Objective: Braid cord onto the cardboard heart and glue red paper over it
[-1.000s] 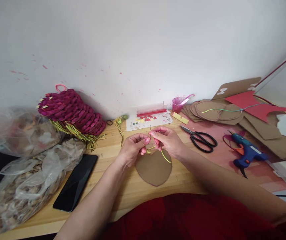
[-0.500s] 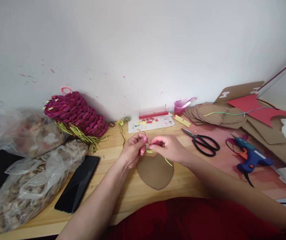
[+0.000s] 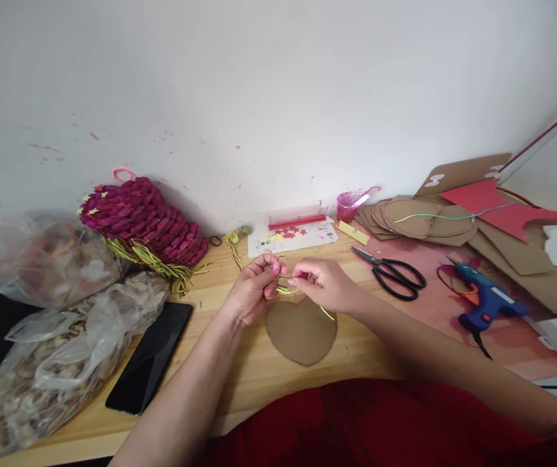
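Thin yellow-green string [image 3: 327, 314] runs between my two hands, and one loose end sticks out below the right one. My left hand [image 3: 255, 285] pinches the string between thumb and fingertips. Close beside it, my right hand [image 3: 321, 283] is closed with thumb and forefinger on another stretch of the same string. Under both hands a heart-shaped piece of brown cardboard [image 3: 301, 332] lies flat on the wooden table [image 3: 356, 347]. Fingers hide part of the string, so whether it is knotted I cannot tell.
Scissors [image 3: 390, 272] and a blue glue gun [image 3: 489, 305] lie to the right, before stacked cardboard shapes [image 3: 407, 217]. A magenta braided piece [image 3: 146, 220] leans at the wall. Left are a phone [image 3: 150, 359] and a plastic bag [image 3: 59, 370]. Paper stars [image 3: 292, 231] sit behind.
My hands have drawn slightly apart with the string still pinched between them. The whole view has shifted a little; the cardboard heart stays in place on the table.
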The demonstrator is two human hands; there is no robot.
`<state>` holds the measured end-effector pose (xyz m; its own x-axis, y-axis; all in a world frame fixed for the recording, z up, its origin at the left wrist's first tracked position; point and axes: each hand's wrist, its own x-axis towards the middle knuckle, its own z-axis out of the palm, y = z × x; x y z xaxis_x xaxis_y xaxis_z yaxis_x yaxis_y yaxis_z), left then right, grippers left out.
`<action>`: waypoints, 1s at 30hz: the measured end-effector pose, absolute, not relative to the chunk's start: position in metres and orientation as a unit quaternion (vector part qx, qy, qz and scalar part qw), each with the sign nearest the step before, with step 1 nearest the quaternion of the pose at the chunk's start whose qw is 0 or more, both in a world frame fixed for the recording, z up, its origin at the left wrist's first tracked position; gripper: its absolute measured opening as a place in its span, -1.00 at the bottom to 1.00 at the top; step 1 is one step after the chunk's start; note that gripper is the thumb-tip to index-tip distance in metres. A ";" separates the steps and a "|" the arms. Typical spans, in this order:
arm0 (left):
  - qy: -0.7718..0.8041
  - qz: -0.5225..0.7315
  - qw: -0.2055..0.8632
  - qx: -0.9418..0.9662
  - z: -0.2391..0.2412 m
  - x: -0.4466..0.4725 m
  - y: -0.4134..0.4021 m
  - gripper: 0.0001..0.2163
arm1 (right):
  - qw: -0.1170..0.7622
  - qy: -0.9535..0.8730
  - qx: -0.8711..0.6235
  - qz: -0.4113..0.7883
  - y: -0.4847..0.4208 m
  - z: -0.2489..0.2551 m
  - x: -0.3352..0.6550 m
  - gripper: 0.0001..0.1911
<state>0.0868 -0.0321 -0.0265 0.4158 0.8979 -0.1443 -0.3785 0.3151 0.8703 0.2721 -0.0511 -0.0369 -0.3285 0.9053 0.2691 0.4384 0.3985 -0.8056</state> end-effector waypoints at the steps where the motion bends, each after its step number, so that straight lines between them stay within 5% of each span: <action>1: 0.330 0.425 0.740 0.404 -0.026 0.085 -0.031 -0.67 | 0.377 -0.722 -0.460 0.353 -0.050 -0.036 0.273 -0.80; 16: 0.408 0.366 0.668 0.503 -0.032 0.086 -0.032 -0.67 | 0.475 -0.642 -0.469 0.376 -0.052 -0.036 0.271 -0.81; 30: 0.415 0.409 0.687 0.433 -0.028 0.089 -0.033 -0.66 | 0.419 -0.564 -0.435 0.563 -0.051 -0.035 0.267 -0.64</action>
